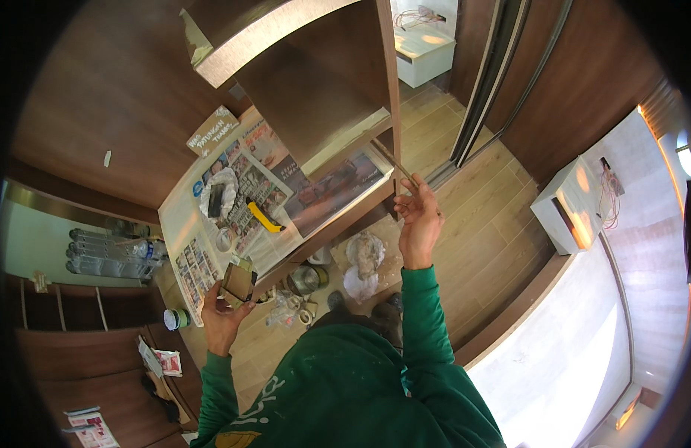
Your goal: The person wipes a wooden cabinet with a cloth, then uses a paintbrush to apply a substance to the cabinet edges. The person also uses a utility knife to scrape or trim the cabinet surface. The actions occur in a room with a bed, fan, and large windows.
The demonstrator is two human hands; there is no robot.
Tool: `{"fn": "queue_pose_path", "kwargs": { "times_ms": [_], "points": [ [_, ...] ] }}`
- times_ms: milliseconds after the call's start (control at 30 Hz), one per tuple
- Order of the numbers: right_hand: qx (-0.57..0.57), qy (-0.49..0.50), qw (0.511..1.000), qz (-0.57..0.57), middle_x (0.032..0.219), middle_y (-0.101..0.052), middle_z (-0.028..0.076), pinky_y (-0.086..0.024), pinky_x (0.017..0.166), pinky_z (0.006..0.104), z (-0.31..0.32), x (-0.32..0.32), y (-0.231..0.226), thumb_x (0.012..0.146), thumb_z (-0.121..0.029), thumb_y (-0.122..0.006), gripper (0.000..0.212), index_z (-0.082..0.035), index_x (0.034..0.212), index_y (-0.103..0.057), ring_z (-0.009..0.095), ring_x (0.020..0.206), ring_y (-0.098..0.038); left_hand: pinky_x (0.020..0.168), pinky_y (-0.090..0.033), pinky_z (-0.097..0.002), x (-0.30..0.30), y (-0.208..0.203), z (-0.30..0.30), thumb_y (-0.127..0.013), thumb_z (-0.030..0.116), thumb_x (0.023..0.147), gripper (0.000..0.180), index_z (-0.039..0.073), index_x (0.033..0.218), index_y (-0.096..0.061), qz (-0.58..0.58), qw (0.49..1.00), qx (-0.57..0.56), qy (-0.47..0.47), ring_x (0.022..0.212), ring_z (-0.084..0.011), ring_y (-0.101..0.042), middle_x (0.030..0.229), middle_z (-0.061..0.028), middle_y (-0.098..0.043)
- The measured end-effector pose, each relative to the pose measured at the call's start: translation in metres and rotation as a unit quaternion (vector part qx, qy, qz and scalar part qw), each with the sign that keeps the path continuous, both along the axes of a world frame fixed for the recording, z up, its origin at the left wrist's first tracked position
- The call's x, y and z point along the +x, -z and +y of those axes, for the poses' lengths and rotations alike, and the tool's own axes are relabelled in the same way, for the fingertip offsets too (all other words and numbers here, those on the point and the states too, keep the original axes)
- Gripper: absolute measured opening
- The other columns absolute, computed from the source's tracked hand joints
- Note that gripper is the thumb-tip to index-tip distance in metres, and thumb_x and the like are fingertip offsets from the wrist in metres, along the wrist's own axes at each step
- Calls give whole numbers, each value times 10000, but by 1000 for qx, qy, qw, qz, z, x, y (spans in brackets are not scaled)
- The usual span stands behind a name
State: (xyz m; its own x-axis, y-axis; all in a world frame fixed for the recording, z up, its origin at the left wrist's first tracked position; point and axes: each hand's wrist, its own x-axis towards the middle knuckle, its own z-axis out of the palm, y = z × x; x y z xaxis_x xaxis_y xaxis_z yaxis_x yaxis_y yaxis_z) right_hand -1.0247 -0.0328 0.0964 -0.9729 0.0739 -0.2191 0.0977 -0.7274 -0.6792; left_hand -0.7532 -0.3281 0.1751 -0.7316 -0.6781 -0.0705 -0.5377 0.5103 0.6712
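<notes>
**Head view: a brush held at a cabinet edge, a small block gripped over the counter**

A dark brown wooden cabinet (315,82) is seen filling the upper middle, its open shelves bending with the lens. Below it a counter (177,224) is covered with spread newspaper sheets (248,187). Pale wood plank flooring (480,224) is shown to the right, with a white box unit (573,205) standing on it. Green sleeves are seen coming up from the lower edge.

The right hand (418,216) is raised at the cabinet's front vertical edge; its fingers are pinched on the handle of a thin brush (396,163), which is angled up and left against that edge. The left hand (224,310) is held over the near edge of the counter, its fingers closed around a small brown block (238,282); what the block is cannot be told.

On the newspaper a yellow-handled tool (265,216) is laid beside a crumpled white cloth (220,190). A small metal tin (304,280) and crumpled paper (364,261) are seen on the floor by the person's feet.
</notes>
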Motion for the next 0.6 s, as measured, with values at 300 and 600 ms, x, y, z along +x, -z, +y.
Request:
{"fn": "queue_pose_path", "kwargs": {
  "times_ms": [300,600],
  "points": [
    [1,19,1000,-3,1088,-688,159,-506,676,300,4,-2,-2,993,-240,-549,421,73,1273,-583,173,753,-633,686,-525,-298,0,5,-4,-913,221,640,869,-96,1342,-511,15,1000,1,3,788,-170,-636,954,-130,-681],
    [10,-10,1000,0,1103,-680,166,-502,681,302,0,7,-3,998,-229,-541,425,89,1277,-573,179,761,-629,688,-528,-291,-5,1,-1,-909,190,648,859,-102,1346,-501,11,1000,14,7,790,-168,-648,947,-136,-693]
  ]
}}
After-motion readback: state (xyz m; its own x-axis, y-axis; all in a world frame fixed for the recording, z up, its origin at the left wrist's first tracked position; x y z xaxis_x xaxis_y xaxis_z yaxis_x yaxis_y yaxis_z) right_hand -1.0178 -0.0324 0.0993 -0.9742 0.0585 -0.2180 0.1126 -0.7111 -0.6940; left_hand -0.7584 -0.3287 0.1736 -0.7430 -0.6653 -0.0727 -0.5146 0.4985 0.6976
